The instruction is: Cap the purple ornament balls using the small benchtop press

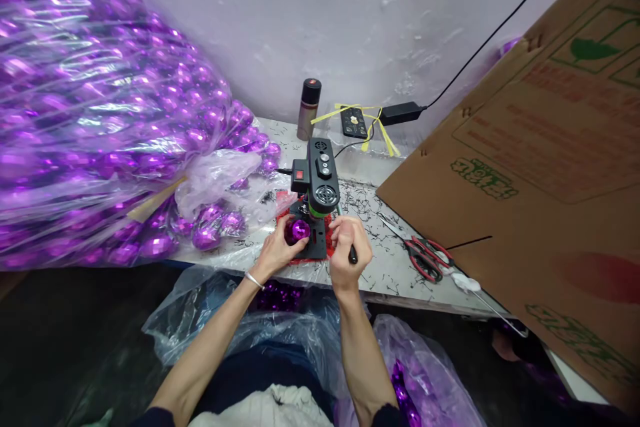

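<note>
My left hand [280, 245] is closed around a shiny purple faceted ball [300, 230], thumb and fingers at its sides. The ball sits on the dark base plate of a small black bench machine [323, 177], under its head. Just right of the machine, my right hand [349, 245] is wrapped in a fist round a slim handle [353, 255]. Its black end sticks out below the fist, and a thin greenish part shows above. Whether this handle is joined to the machine cannot be told. Red material [281, 203] lies beneath the base.
A big clear bag of purple balls [150, 113] fills the left. Scissors [423, 253] lie at right by a large cardboard box [525, 167]. Behind the machine are a dark bottle [309, 110], a phone-like black item [353, 122] and a black adapter [401, 113]. Black scraps litter the table [360, 213].
</note>
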Motion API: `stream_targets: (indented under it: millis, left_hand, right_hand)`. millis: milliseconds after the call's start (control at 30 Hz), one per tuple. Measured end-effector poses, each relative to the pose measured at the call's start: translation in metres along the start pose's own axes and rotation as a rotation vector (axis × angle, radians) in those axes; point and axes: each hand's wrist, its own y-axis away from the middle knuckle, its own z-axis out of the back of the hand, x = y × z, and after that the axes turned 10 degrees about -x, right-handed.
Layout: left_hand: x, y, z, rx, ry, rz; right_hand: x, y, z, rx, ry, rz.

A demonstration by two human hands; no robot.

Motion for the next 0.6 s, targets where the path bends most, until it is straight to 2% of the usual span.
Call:
stream_targets:
  millis: [200, 467, 600]
  left_hand:
    - [0.001, -0.007, -0.006, -0.013, -0.159, -0.164]
    - [0.011, -0.013, -0.018, -0.072, -0.211, -0.337]
    - [0.017, -0.011, -0.03, -0.099, -0.199, -0.351]
  right_hand:
    - [0.012, -0.019, -0.002, 0.037, 0.032, -0.032]
    - [0.006, -0.01, 0.001, 0.031, 0.017, 0.016]
    - [0.005, -0.01, 0.002, 0.04, 0.025, 0.029]
